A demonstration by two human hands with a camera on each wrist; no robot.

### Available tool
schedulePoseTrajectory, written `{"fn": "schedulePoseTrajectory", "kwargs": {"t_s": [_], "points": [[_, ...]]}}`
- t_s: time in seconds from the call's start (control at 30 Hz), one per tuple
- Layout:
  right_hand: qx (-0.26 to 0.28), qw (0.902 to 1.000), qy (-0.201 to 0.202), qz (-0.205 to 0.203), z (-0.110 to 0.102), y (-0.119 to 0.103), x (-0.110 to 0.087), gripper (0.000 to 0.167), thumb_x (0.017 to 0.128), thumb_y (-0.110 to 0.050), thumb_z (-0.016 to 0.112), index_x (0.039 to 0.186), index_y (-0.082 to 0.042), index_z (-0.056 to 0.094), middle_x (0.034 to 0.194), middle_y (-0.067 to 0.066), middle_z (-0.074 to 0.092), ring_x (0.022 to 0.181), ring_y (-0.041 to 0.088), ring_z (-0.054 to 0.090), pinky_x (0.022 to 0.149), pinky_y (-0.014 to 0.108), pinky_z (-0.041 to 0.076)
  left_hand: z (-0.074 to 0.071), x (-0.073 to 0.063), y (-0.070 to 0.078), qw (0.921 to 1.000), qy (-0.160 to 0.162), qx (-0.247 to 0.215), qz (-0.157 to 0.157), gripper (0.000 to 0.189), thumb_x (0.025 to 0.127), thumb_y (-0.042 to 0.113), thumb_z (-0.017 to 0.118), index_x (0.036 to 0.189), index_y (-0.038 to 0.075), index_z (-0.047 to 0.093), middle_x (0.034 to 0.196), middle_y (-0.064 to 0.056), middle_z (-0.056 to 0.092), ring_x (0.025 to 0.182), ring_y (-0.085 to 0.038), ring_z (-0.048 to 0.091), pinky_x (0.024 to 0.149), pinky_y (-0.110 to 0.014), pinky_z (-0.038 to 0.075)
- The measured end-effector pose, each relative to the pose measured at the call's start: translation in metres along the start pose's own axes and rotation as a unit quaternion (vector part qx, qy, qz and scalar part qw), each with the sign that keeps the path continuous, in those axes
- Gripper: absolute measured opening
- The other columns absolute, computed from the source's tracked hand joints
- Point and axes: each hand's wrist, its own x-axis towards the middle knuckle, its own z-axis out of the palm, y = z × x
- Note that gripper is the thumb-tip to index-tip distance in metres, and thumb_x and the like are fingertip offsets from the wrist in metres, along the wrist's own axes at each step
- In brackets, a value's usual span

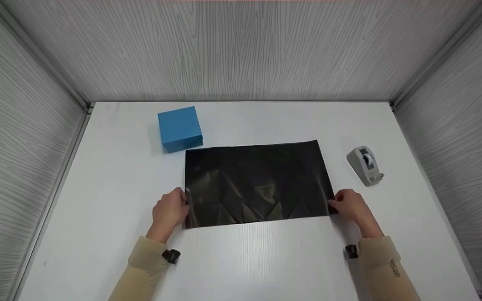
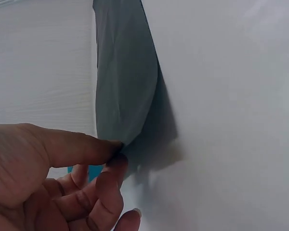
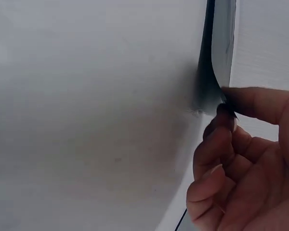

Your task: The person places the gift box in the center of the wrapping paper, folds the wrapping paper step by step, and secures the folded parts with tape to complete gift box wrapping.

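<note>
A creased, glossy black sheet (image 1: 262, 179) spreads across the middle of the white table in the head view. My left hand (image 1: 170, 210) pinches its left edge near the front corner between thumb and fingertips. At the opposite edge, my right hand (image 1: 352, 205) pinches the sheet close to its front right corner. The left wrist view shows the sheet (image 2: 125, 72) curving up off the table from the left hand (image 2: 82, 178). In the right wrist view the right hand (image 3: 245, 154) grips the bent edge of the sheet (image 3: 221, 43).
A blue box (image 1: 180, 127) stands behind the sheet's far left corner, very near it. To the right of the sheet sits a grey tape dispenser (image 1: 364, 165). Wood-grain panels (image 1: 241, 50) enclose the back and both sides of the white table (image 1: 241, 267).
</note>
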Motion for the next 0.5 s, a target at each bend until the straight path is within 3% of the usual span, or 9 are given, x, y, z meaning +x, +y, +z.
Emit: {"fn": "schedulePoseTrajectory", "kwargs": {"t_s": [0.2,0.5], "points": [[-0.033,0.9985,-0.042,0.010,0.006,-0.004,-0.011,0.020,0.093,-0.018,0.063,0.080,-0.002,0.059,0.072,0.006,0.055,0.067,0.021,0.051,0.060,0.036,0.042,-0.002,0.000,-0.006,0.9996,-0.023,0.012,-0.012,0.009,0.083,0.004,0.067,0.086,0.005,0.059,0.075,-0.008,0.061,0.064,-0.024,0.056,0.057,-0.042,0.046],[-0.053,0.9977,-0.039,0.014,0.006,-0.007,-0.014,0.021,0.091,-0.020,0.065,0.087,0.000,0.059,0.077,0.008,0.057,0.069,0.023,0.052,0.062,0.037,0.042,0.000,-0.001,-0.006,0.9992,-0.027,0.028,-0.010,0.009,0.082,0.002,0.067,0.084,0.004,0.059,0.074,-0.008,0.062,0.065,-0.025,0.058,0.058,-0.044,0.048]]}}
